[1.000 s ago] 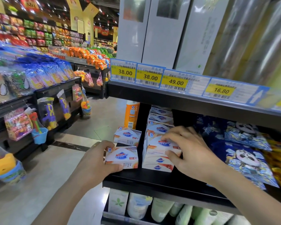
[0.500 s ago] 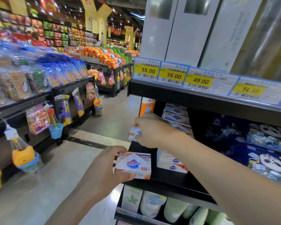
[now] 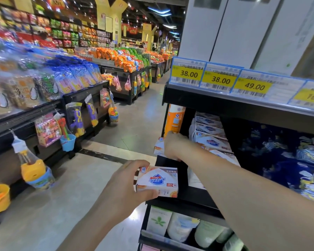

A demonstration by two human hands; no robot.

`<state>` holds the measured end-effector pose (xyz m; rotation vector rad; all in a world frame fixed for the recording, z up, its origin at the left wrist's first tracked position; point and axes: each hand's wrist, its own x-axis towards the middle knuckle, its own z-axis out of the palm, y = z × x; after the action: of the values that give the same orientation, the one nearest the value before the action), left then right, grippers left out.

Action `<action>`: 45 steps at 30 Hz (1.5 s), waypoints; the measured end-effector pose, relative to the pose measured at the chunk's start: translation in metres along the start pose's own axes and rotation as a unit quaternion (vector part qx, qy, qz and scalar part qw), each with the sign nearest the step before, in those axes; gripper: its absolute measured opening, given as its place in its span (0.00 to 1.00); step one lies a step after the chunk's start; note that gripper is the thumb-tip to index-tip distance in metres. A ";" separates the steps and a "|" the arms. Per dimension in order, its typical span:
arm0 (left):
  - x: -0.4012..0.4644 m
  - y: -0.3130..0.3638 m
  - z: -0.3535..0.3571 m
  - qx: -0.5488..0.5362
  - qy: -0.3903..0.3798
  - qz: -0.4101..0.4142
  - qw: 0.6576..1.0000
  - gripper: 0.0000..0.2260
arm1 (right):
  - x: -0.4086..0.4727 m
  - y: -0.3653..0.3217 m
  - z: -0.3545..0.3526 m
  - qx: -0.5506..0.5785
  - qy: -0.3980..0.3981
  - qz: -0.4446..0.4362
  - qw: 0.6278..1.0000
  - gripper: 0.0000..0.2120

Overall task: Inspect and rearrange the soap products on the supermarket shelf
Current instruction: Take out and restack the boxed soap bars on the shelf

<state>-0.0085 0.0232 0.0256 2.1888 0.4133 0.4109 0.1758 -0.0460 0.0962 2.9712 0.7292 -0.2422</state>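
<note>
left hand grasps a soap box off the shelf edge | right hand grasps another box beside the orange bottle

Open aisle floor at centre frame, bare black shelf edge lower centre, stacked soap boxes filling centre-right, orange bottle blocking behind, price-tag rail capping overhead, panda packs crowding right.
</note>
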 end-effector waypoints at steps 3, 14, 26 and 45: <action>-0.004 -0.003 -0.007 -0.012 0.010 0.003 1.000 0.30 | -0.005 0.002 0.000 -0.006 0.024 -0.025 0.999 0.29; -0.010 0.018 -0.028 -0.061 0.043 0.025 0.997 0.27 | -0.092 0.048 -0.053 0.117 0.109 -0.175 0.972 0.15; 0.017 0.103 0.006 -0.070 0.020 0.087 0.994 0.31 | -0.092 0.195 -0.058 0.206 0.141 -0.008 0.968 0.29; 0.079 0.139 0.052 -0.124 -0.059 0.110 0.984 0.26 | -0.019 0.177 -0.074 0.300 0.028 -0.031 0.953 0.18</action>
<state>0.1054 -0.0599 0.1171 2.0082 0.0514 0.4254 0.2515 -0.2030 0.1778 3.5375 0.8902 -0.4603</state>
